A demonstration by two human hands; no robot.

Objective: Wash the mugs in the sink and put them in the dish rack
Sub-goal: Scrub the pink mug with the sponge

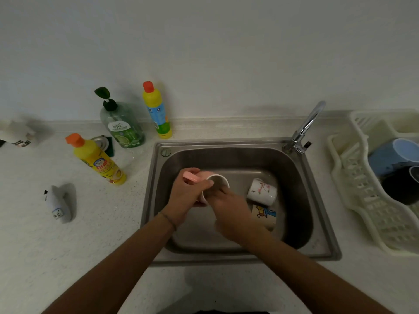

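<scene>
Over the steel sink, the left hand grips a glossy pink mug; the right hand's fingers reach inside it, grip unclear. Two ceramic mugs lie right of it.

L grip curled tight; R grip fingers tucked inward.

Only one mark reads clearly — a "6" on the label of the small grey object lying at the left of the counter; bottle labels are too blurred.
</scene>
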